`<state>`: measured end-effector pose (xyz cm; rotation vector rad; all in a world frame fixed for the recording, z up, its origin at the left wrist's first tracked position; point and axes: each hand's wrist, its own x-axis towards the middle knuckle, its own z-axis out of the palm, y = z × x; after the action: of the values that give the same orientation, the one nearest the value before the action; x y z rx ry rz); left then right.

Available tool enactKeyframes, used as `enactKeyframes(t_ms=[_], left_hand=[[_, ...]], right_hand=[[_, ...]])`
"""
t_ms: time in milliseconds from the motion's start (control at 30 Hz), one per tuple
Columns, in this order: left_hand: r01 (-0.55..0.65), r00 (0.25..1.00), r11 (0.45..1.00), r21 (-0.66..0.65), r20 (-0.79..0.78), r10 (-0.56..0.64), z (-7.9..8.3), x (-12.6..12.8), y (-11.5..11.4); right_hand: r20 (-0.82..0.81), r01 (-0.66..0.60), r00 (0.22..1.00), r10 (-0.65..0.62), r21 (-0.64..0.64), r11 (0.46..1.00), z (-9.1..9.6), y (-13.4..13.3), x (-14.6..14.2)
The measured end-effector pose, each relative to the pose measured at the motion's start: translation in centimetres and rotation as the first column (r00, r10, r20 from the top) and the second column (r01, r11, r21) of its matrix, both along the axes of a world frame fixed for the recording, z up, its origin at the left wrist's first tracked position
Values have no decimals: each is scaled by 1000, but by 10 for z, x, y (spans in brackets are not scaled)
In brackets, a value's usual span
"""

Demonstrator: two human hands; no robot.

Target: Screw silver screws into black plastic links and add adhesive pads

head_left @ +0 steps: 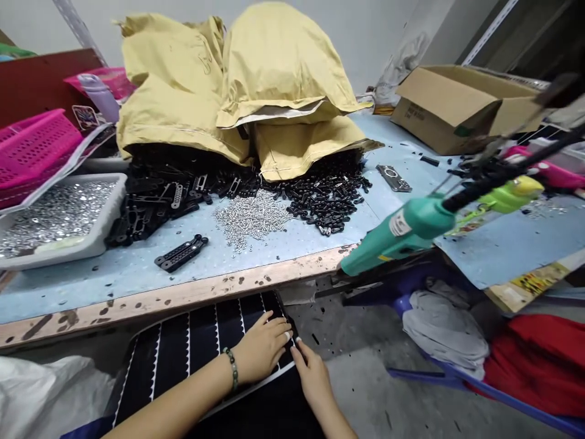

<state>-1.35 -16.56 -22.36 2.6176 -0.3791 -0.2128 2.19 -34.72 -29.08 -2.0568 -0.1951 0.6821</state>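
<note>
Under the table's front edge lies a black panel with white scalloped stripes (201, 341); whether it is cloth or something stiffer I cannot tell. My left hand (260, 350), with a beaded bracelet (232, 369) at the wrist, rests palm down on the panel's right end, fingers stretched out. At that same right edge, my right hand (315, 378) has its thumb and forefinger close together, touching the border beside the left fingertips. Anything small between those fingers is hidden. On the table above sits a black folding tool-like piece with holes (181, 253).
Small silver pins (253, 216) and black parts (324, 198) lie heaped before yellow sacks (283, 61). A white tray (103, 235) holds shiny metal pieces. A green electric screwdriver (397, 235) hangs at the right, near a cardboard box (439, 103) and a blue chair (425, 369).
</note>
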Motion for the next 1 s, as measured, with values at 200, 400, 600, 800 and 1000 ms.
enactKeyframes(t_ms=[200,400,600,800,1000], left_hand=[[-42,999,999,-25,4,42,-3,4,2],[-65,998,997,-34,-18,64,-3,7,1],[-82,997,995,-61,-18,82,-7,5,2],[-116,993,990,-76,-35,114,-9,6,6],[-130,991,988,-82,-20,129,-12,4,6]], right_hand=[[12,-42,999,43,-44,998,14,10,3],[-4,-5,1000,5,-36,999,8,10,10],[-35,94,995,-93,37,995,-6,-5,29],[-69,48,997,-42,97,994,2,-7,33],[-83,3,997,3,81,997,11,3,33]])
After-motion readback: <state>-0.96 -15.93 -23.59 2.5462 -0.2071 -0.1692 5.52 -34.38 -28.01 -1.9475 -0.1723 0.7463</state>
